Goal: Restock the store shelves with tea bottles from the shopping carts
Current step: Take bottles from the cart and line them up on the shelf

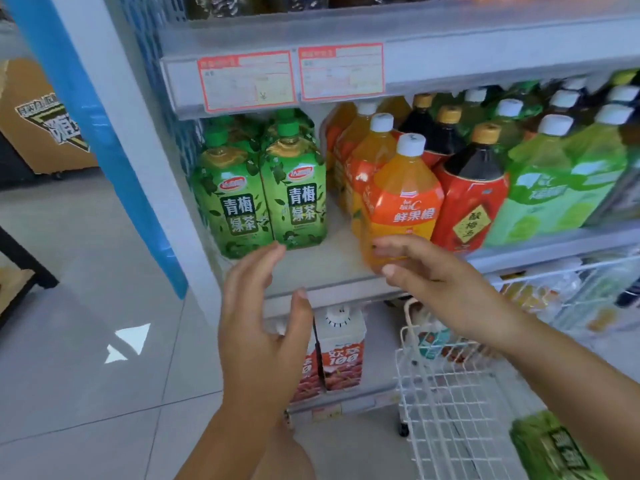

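Neither hand holds anything. The left hand (263, 323) is spread, fingers straight, its tips just short of the base of the nearer green plum tea bottles (298, 199). The right hand (433, 271) is also loose and flat, fingers stretched across the foot of the front orange drink bottle (401, 202); whether they touch it I cannot tell.

Between the hands the shelf (329, 282) shows a bare strip, right of the tea and left of the orange bottles.

Two tea bottles stand side by side at the shelf's front left, with at least two more green caps behind them. To the right I count about four orange bottles, three dark ones with yellow caps and red labels, then several pale green ones with white caps.

Near right, the white wire cart (446, 403) holds one green-labelled bottle (554, 448) at its close corner. So the restocking looks partly done: some tea shelved, at least one bottle left to lift out.
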The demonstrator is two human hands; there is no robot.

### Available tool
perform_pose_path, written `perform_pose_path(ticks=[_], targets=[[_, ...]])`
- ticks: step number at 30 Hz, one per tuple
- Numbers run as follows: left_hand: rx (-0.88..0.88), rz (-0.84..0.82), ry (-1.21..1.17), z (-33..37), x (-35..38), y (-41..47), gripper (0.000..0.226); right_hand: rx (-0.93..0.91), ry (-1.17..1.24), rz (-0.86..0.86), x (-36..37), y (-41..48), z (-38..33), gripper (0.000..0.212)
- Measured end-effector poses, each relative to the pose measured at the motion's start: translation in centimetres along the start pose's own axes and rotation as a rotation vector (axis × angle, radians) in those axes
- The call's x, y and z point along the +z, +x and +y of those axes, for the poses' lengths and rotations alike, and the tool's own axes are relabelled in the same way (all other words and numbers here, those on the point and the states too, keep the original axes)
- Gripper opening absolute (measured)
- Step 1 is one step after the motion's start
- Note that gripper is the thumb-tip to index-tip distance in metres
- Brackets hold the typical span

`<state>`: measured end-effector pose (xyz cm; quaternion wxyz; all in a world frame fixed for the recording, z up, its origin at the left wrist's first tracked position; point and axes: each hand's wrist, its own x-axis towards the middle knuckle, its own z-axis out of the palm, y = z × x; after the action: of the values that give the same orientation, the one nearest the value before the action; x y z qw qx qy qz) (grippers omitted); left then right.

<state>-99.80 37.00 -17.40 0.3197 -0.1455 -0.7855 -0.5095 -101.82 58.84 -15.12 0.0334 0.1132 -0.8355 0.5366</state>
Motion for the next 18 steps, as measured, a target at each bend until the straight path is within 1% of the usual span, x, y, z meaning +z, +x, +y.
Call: perform_pose_path(ticks=[2, 6, 8, 9, 10, 11, 12, 13, 14, 15, 16, 18], targets=[[-0.067, -0.229, -0.063, 1.1, 2.7, -0.7, 0.038, 0.077, -0.072, 0.049, -3.8, -3.1, 0.5, 0.030], [0.005, -0.584, -0.105, 3.0, 8.7, -2.7, 0.034, 0.268, -0.326, 0.097, -10.9, -9.5, 2.6, 0.029], [0.043, -0.736, -0.130, 3.9, 11.5, -3.8, 0.032, 0.370, -0.507, 0.128, -13.9, -12.8, 3.9, 0.025], [0.057, -0.804, -0.131, 4.2, 12.8, -4.3, 0.032, 0.449, -0.616, 0.110, -15.1, -14.3, 4.5, 0.025], [0.071, -0.874, -0.131, 4.5, 14.1, -4.9, 0.031, 0.562, -0.706, 0.050, -16.2, -15.6, 5.0, 0.027], [0.084, -0.943, -0.131, 4.7, 15.1, -5.5, 0.031, 0.689, -0.760, -0.040, -16.8, -16.8, 5.6, 0.033], [0.093, -1.007, -0.131, 4.8, 16.0, -6.0, 0.032, 0.798, -0.780, -0.132, -17.2, -17.9, 6.4, 0.042], [0.097, -1.057, -0.132, 4.9, 16.7, -6.4, 0.033, 0.858, -0.772, -0.199, -17.2, -18.6, 7.1, 0.049], [0.099, -1.091, -0.129, 4.9, 17.2, -6.7, 0.034, 0.878, -0.745, -0.227, -16.8, -19.1, 7.9, 0.052], [0.098, -1.117, -0.120, 4.8, 17.5, -7.0, 0.034, 0.871, -0.709, -0.213, -16.1, -19.3, 8.7, 0.050], [0.095, -1.137, -0.105, 4.7, 17.7, -7.2, 0.035, 0.854, -0.686, -0.174, -15.3, -19.3, 9.4, 0.043], [0.074, -1.149, -0.078, 4.4, 17.7, -7.3, 0.037, 0.816, -0.717, -0.064, -14.2, -19.0, 10.5, 0.035]])
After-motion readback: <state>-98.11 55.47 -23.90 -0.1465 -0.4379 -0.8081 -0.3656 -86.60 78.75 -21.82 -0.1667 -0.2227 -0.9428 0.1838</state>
